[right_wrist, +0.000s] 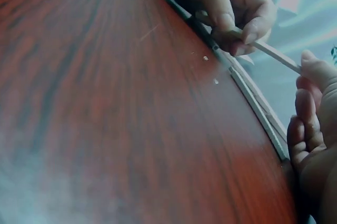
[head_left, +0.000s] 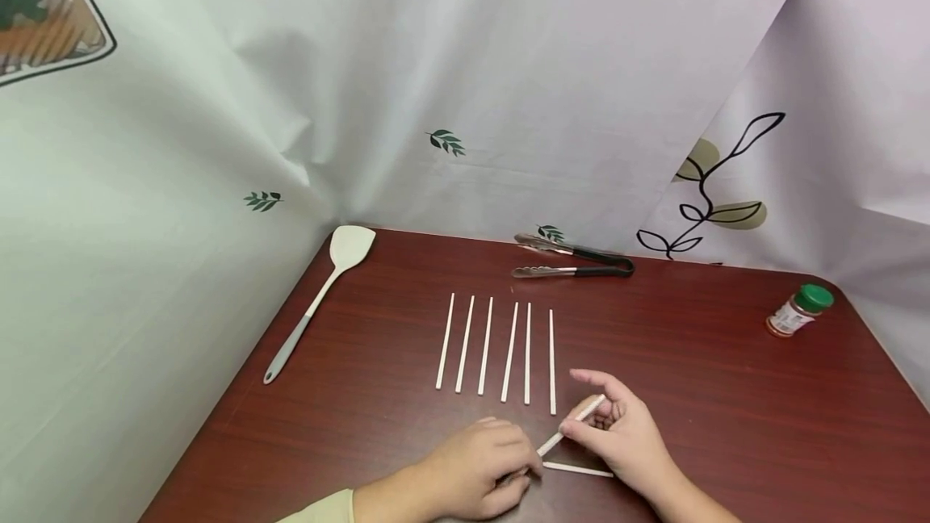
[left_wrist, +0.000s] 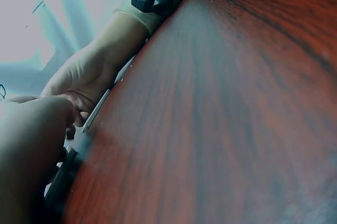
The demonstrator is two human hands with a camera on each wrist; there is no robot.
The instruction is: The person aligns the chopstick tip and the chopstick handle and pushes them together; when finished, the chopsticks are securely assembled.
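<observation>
Both hands hold one thin white chopstick, which slants between them just above the table. My left hand pinches its near end between thumb and fingers, as the right wrist view shows. Further along, my right hand grips the other part with its thumb and fingers, the index finger stretched out. Below them a second chopstick lies on the table, its right end close to the right hand. Beyond the hands, several more white chopsticks lie side by side in a spaced row.
On the dark red table, a white spatula with a grey handle lies along the left edge. Metal tongs with black grips lie at the back. A green-capped spice jar stands at the right. Printed cloth hangs behind.
</observation>
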